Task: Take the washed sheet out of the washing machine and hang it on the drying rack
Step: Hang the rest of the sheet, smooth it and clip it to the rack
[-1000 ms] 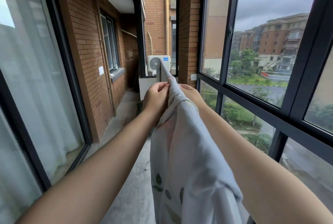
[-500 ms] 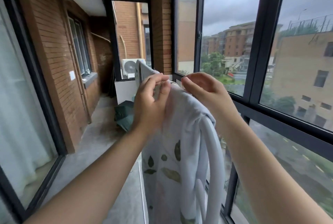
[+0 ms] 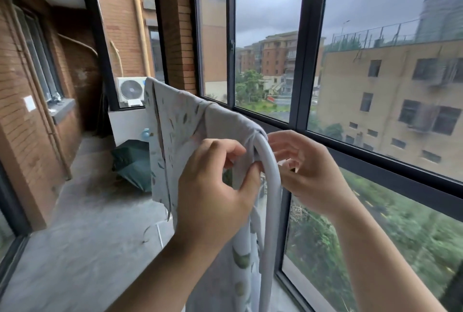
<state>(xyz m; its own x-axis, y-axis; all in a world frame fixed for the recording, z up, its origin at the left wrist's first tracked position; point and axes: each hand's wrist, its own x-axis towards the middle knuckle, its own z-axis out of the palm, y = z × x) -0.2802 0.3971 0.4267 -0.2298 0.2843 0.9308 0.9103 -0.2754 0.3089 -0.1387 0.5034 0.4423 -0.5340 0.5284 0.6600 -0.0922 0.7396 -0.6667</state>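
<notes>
Both forearms reach in from the lower edge. Left hand (image 3: 215, 191): fingers (image 3: 225, 146) curled tight, thumb and fingertips pinching a fold of the sheet (image 3: 180, 121) right against the white tube of the drying rack (image 3: 269, 186). Right hand (image 3: 313, 171): on the window side of the tube, fingers spread and loosely bent, nothing seen gripped in them; tips just beside the tube, contact cannot be told.

The rack tube bends over at hand height and drops steeply toward the bottom edge. The sheet, pale with a leaf print, lies draped over the rack's top. Its long axis runs from the hands away down the balcony, rising toward upper left in the view. The near end is bunched at the tube's bend. The far end stands as a raised corner. One flap hangs on the left side, its lower edge ragged and free above the floor (image 3: 87, 236); more cloth falls straight down below the left wrist.

Room: open concrete floor to the left of the rack, up to the brick wall (image 3: 22, 136). On the right, the dark window frame (image 3: 303, 61) stands near the rack.

Farther off: a dark green bundle (image 3: 132, 163) on the floor beyond the sheet, then an air-conditioner unit (image 3: 130, 89) past the end glass.
</notes>
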